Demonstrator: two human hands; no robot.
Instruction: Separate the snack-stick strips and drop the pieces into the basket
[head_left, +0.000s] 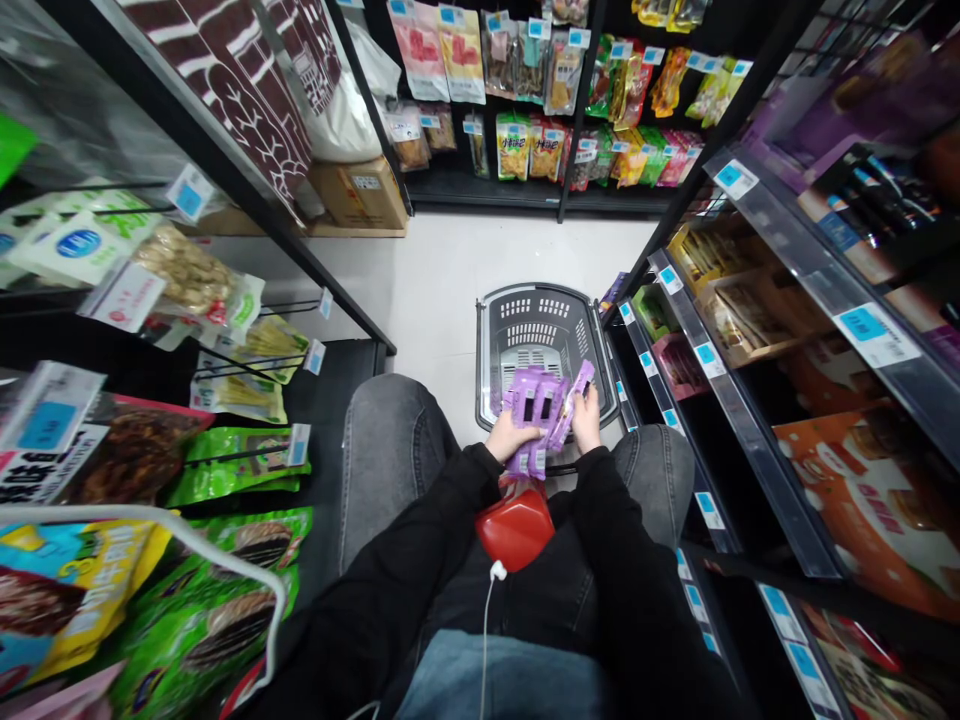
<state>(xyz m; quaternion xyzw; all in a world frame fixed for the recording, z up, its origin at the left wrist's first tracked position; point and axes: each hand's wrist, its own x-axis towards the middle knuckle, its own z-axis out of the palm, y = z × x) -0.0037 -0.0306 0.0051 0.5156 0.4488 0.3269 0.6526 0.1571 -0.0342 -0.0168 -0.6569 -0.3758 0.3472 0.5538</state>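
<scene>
I crouch in a shop aisle with both hands in front of my knees. My left hand (508, 437) is closed round a stack of several purple packets (534, 400). My right hand (586, 423) grips a single purple packet (576, 390) that leans against the stack's right side. Both hands hover over the near rim of a grey shopping basket (536, 330) that stands on the floor and looks empty. A red object (516, 526) lies in my lap below the hands, with a white cable running from it.
Shelves (757, 400) with boxed goods and blue price tags rise on the right. Hanging snack bags (225, 470) crowd the left side. A far shelf holds more packets, and a cardboard box (360, 190) sits at the back left. Pale floor (442, 290) lies beyond the basket.
</scene>
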